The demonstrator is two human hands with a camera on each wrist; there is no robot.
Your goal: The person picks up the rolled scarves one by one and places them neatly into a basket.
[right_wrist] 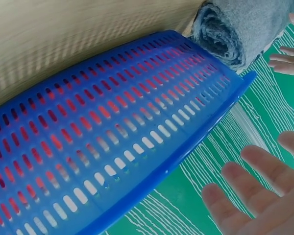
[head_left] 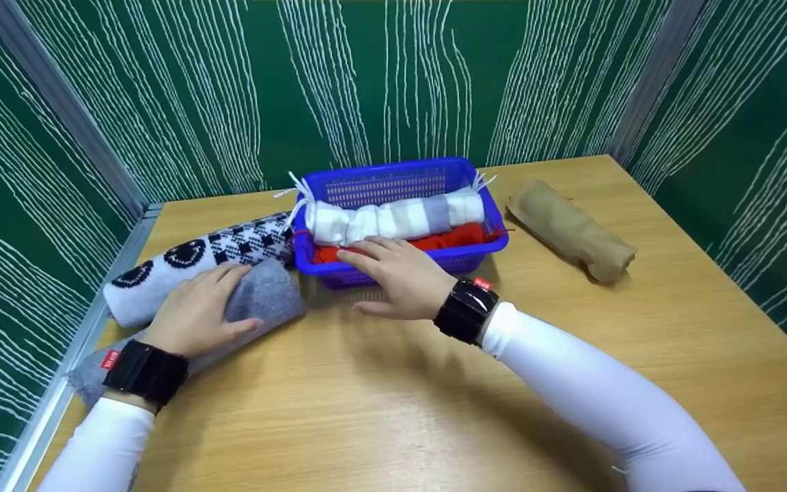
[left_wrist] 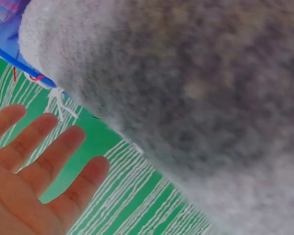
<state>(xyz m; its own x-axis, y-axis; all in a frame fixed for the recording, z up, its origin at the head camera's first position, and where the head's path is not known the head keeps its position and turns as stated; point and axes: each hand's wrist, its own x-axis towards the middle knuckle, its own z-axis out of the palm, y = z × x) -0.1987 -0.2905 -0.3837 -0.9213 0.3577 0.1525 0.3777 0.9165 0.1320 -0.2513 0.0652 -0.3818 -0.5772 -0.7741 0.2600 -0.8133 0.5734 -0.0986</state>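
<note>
The left hand [head_left: 199,311] is laid flat on the grey roll [head_left: 257,301] at lower left of the head frame, fingers [head_left: 226,277] straight and slightly spread, no pinch; the palm on top appears placed so the roll is kept from uncoiling. In the left wrist view the fingers [left_wrist: 54,147] are seen straight and fanned, w/ the grey roll [left_wrist: 186,98] filling most of the frame.

The grey roll lies on the bench [head_left: 393,410], touching the patterned roll [head_left: 195,263] behind it, its right end just beside the basket [head_left: 400,181] corner.

The right hand [head_left: 400,277] is held at frame centre, fingers [head_left: 366,249] straight, close together, resting on the basket's near rim; prob. set there so the basket is steadied. In the right wrist view the fingers [right_wrist: 255,181] are seen spread and relaxed, nothing gripped, the basket wall [right_wrist: 112,142] beside them, the rolled end of the grey roll [right_wrist: 220,34] at upper right.

Inside the basket a white-grey striped roll [head_left: 393,219] is laid lengthwise along the middle, w/ a red cloth [head_left: 448,239] at the front, packed side by side, likely so room is saved. A tan roll [head_left: 571,229] lies on the bench at right, apart from the basket.
</note>
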